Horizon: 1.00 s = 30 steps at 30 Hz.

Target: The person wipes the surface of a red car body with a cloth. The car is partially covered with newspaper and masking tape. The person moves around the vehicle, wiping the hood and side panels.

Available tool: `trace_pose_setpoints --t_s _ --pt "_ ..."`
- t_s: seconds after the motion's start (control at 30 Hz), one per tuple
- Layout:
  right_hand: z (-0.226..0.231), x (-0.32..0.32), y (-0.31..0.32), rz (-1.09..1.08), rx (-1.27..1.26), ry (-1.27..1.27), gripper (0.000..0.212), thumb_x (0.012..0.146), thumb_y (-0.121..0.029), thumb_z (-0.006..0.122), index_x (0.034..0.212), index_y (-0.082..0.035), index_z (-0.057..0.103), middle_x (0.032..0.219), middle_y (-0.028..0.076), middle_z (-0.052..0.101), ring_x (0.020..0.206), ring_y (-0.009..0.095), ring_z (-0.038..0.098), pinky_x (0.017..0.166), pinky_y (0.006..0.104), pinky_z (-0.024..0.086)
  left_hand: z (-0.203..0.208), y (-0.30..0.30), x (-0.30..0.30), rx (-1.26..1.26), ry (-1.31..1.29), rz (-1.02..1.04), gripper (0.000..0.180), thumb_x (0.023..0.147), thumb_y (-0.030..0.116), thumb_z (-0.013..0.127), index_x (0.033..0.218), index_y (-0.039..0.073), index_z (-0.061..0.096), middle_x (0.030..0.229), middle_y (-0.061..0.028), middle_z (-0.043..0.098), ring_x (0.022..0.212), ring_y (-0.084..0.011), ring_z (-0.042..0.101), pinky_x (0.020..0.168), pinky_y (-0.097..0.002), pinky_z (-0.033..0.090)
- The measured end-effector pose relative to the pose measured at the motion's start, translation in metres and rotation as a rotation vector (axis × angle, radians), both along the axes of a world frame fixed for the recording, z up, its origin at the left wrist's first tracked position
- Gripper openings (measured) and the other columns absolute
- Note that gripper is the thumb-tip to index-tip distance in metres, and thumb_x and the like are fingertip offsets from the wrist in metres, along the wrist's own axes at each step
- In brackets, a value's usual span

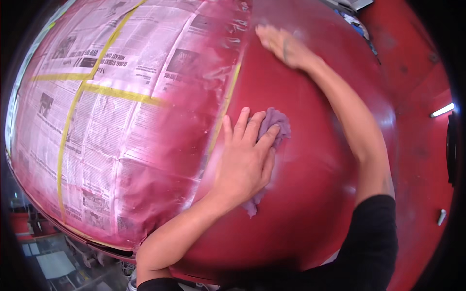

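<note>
A glossy red car panel (291, 208), curved and wide, spreads beneath both arms. My left hand (242, 165) lies over a crumpled purple cloth (277, 127), pressing it to the panel with the fingers spread. Part of the cloth sticks out past the fingertips and another bit shows below the palm. Farther up, my right hand (285, 47) rests flat on the red surface, fingers stretched out, holding nothing. Left of my left hand, masking newspaper (131, 116) covers the panel, tinted red with paint near its right edge.
Yellow masking tape (73, 116) runs across the newspaper and along its border with the panel. On the right is a red floor (417, 155) with a bright white tube (442, 110) and a small white cylinder (441, 217). Metal parts (87, 257) sit at lower left.
</note>
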State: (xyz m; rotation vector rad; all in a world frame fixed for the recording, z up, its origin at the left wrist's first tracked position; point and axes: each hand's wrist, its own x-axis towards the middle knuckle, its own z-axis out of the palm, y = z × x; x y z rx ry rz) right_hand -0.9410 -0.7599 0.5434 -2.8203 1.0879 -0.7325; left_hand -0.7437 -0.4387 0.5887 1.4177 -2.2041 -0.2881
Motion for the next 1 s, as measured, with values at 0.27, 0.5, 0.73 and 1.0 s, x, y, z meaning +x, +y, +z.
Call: trace_pose_setpoints --t_s 0.27,0.5,0.73,1.0 --pt "-0.013 0.052 -0.027 -0.054 0.032 0.008 0.053 0.114 -0.043 0.038 0.153 -0.012 0.056 0.162 0.011 0.051 0.151 0.037 0.044 0.124 0.0600 0.032 -0.007 0.000 0.019 0.043 0.068 0.008 0.045 0.091 0.010 0.068 0.136 0.007 0.067 0.150 -0.0215 0.052 0.148 -0.0494 0.039 0.123 -0.0708 0.023" --pt "-0.022 -0.030 -0.167 -0.195 0.018 0.189 0.059 0.114 -0.049 0.038 0.157 -0.012 0.051 0.168 0.008 0.044 0.159 0.033 0.033 0.128 0.0553 0.027 -0.008 -0.007 -0.008 0.018 0.121 -0.085 0.043 0.090 0.008 0.069 0.133 0.008 0.068 0.147 -0.0220 0.053 0.146 -0.0487 0.041 0.122 -0.0707 0.024" --pt "-0.001 0.049 -0.050 -0.020 0.050 0.076 0.060 0.113 -0.050 0.037 0.157 -0.012 0.051 0.165 0.009 0.048 0.158 0.038 0.033 0.128 0.0618 0.023 -0.001 0.006 0.017 0.022 0.117 0.050 0.041 0.091 0.007 0.069 0.132 0.006 0.068 0.146 -0.0214 0.054 0.145 -0.0485 0.043 0.122 -0.0698 0.026" --pt "-0.014 0.049 -0.085 -0.178 0.078 0.108 0.057 0.114 -0.048 0.037 0.157 -0.013 0.051 0.166 0.009 0.047 0.157 0.035 0.036 0.129 0.0564 0.024 -0.013 0.003 0.014 0.005 0.113 0.025 0.040 0.091 0.004 0.067 0.131 0.006 0.068 0.146 -0.0215 0.054 0.145 -0.0486 0.043 0.122 -0.0699 0.027"
